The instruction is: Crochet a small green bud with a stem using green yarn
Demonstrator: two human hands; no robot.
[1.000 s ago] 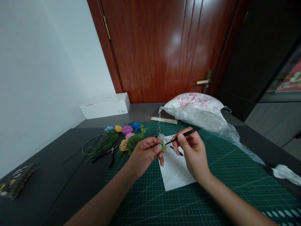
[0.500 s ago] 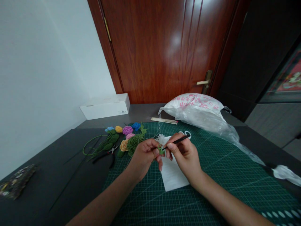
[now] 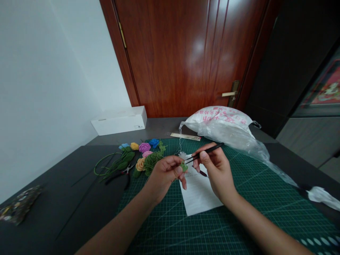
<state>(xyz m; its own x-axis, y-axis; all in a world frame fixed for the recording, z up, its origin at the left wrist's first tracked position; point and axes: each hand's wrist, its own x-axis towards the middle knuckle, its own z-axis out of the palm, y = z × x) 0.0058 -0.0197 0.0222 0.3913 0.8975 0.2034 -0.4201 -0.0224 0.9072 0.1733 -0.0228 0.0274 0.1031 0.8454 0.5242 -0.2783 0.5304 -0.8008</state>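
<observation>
Room: Here we are looking along a dark counter (image 3: 57, 198) at a glossy reddish wooden door (image 3: 170, 53) with a brass lever handle (image 3: 228, 94), and a white wall runs up the left side.

Far left: A glittery packet (image 3: 20, 209) sits at the counter's lower left, too blurred to say more.

Back left: A white cardboard box (image 3: 119, 121) stands against the wall, behind the work area.

Left of centre: Green-wrapped stems (image 3: 106, 165) lie beside black-handled pliers (image 3: 117, 177), right next to a cluster of crocheted flowers (image 3: 144, 147) in blue, yellow, purple, pink and peach, with a green yarn bundle (image 3: 152, 163) among them.

Left hand: The left hand (image 3: 164, 173) is up off the mat, fingers (image 3: 172, 162) closed, pinching a small green crocheted piece (image 3: 183, 167) with a white fluffy bit (image 3: 182, 154) just above it.

Right hand: The right hand (image 3: 215, 170) comes in from the right, its fingers (image 3: 204, 156) closed on black tweezers (image 3: 208, 152), and the tips sit just beside the green piece.

Below the hands: A sheet of white paper (image 3: 198, 196) lies on a green cutting mat (image 3: 252, 219).

Far right: A white plastic bag (image 3: 220, 124) with pink print slumps at the back, its clear plastic trailing off toward the right edge.
</observation>
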